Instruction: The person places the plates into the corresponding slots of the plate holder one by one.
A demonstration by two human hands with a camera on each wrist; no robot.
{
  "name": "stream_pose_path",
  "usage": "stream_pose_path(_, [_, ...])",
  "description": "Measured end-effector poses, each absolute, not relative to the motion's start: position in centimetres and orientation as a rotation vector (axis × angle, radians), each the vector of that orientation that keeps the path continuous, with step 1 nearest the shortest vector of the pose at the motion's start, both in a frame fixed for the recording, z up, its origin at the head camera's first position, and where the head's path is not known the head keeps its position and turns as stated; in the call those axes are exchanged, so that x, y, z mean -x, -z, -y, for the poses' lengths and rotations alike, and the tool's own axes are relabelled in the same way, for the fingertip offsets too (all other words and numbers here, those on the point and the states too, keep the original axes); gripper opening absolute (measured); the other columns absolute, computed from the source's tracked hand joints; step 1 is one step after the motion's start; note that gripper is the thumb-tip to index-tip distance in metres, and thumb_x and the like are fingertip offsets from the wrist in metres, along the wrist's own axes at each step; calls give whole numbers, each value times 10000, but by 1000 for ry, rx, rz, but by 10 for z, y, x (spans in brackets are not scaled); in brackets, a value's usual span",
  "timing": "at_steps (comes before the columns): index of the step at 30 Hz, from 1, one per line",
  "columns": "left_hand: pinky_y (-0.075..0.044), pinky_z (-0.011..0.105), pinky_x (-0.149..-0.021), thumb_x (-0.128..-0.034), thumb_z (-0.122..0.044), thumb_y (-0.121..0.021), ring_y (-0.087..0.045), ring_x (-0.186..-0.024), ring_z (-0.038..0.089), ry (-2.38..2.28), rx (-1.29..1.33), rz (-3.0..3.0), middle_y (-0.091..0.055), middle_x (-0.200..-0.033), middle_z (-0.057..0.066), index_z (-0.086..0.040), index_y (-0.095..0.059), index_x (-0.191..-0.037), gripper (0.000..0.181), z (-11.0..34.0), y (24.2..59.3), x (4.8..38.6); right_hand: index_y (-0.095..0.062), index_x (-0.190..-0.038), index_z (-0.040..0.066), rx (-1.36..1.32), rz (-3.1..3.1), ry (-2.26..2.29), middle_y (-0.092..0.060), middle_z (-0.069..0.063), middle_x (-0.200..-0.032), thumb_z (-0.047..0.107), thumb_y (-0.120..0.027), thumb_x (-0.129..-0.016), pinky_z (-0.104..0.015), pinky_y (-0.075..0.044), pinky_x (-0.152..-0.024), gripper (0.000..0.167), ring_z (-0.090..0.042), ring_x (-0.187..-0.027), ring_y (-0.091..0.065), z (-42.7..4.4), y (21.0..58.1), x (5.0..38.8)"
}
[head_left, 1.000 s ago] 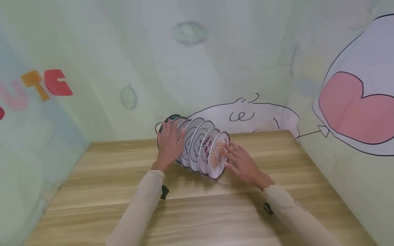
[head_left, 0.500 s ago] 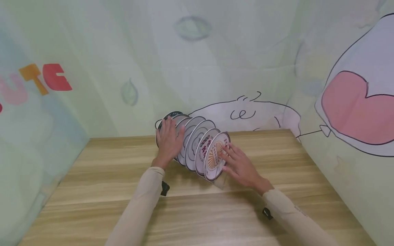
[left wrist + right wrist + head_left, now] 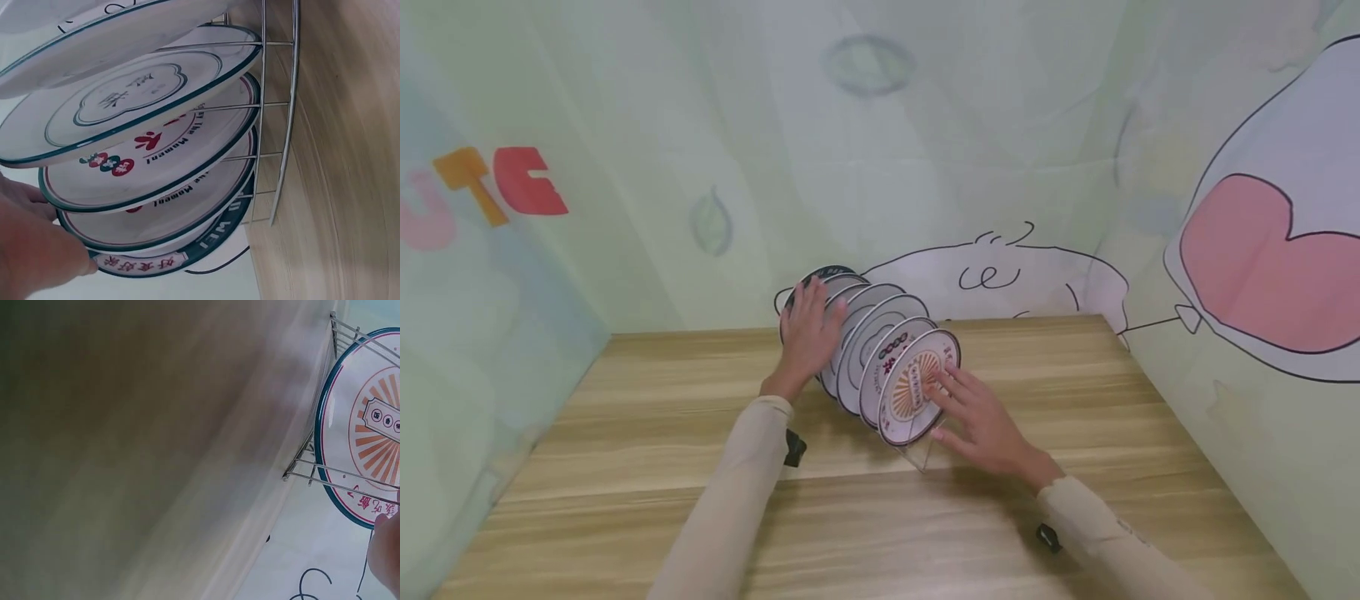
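Observation:
Several round white plates with dark rims stand on edge in a row in a wire dish rack (image 3: 290, 103). On the nearest plate (image 3: 904, 421) is an orange sunburst print. The farthest plate (image 3: 215, 240) has a broad dark green rim with lettering. My left hand (image 3: 811, 337) lies over the row's far left end, fingers extended; in the left wrist view its thumb is at the rims. At the near end, my right hand (image 3: 987, 423) has its fingers spread against the sunburst plate and rack end. Plates hide much of the rack.
The wood-grain table (image 3: 647, 467) extends around the rack on both sides and in front. Behind it hangs a printed backdrop (image 3: 992, 275), close to the far plates. More printed cloth walls flank the table left and right.
The rack's near end has swung left and toward me, so the sunburst plate faces me more. Both hands have stayed on the row's ends, moving slightly with it.

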State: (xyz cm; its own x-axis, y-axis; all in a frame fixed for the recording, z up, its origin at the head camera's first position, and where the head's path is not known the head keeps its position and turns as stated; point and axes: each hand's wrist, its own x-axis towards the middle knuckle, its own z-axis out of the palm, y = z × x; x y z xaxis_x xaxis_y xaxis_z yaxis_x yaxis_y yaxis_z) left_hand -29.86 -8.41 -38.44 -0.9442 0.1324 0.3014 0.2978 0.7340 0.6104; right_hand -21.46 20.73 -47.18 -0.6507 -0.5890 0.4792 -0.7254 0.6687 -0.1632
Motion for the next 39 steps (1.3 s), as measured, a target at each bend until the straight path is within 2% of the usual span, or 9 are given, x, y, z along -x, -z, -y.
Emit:
stream_pose_path(3, [43,604,-1238,-1044,-520,-236,18,-1569,348,1018,362,2706,-86,-1692,127,-27,-191,-1585,733,86,383,301,-473,-1490,129,-1051,2491,-490,-374,-107,-1605,527,-451,-1001,-600,-270,-1181,631,-374,-1489,-317,-204,472,210])
stream_pose_path(10, [42,596,-1242,-1046,-498,-230,21,-1569,346,1031,396,2733,-88,-1695,111,-37,-183,-1589,714,87,382,307,-470,-1486,98,-1099,2485,-509,-358,-94,-1615,604,-311,-1018,-575,-253,-1201,707,-341,-1501,-304,-198,471,200])
stream_pose_path(16, [44,595,-1243,-1054,-467,-228,13,-1567,357,1056,423,2735,-98,-1693,113,-28,-189,-1585,691,90,382,313,-476,-1479,77,-1139,2455,-481,-376,-129,-1599,578,-318,-1025,-565,-295,-1185,694,-354,-1484,-332,-192,468,194])
stream_pose_path(21, [19,603,-1243,-1056,-457,-233,12,-1569,348,1064,444,2746,-101,-1692,105,-29,-194,-1584,681,91,380,316,-463,-1489,86,-1144,2475,-466,-370,-122,-1604,599,-261,-1027,-557,-302,-1186,720,-349,-1487,-331,-189,468,192])
stream_pose_path(28, [16,585,-1250,-1059,-459,-224,8,-1568,349,1059,482,2775,-94,-1693,102,-28,-182,-1585,681,94,378,319,-435,-1510,96,-1220,2486,-469,-345,-118,-1619,546,-336,-1035,-554,-308,-1188,662,-338,-1501,-309,-183,465,187])
stream_pose_path(34, [-3,586,-1250,-1063,-440,-230,-13,-1568,347,1075,511,2779,-110,-1691,103,-35,-193,-1584,662,98,375,320,-436,-1508,86,-1251,2482,-420,-336,-140,-1618,595,-227,-1035,-519,-311,-1194,725,-332,-1505,-305,-176,463,183])
stream_pose_path(39, [-18,573,-1256,-1064,-442,-225,-19,-1569,339,1067,532,2788,-118,-1691,92,-49,-181,-1590,659,100,374,322,-445,-1500,74,-1290,2477,-405,-344,-169,-1607,606,-191,-1031,-515,-322,-1186,754,-351,-1495,-318,-169,460,176])
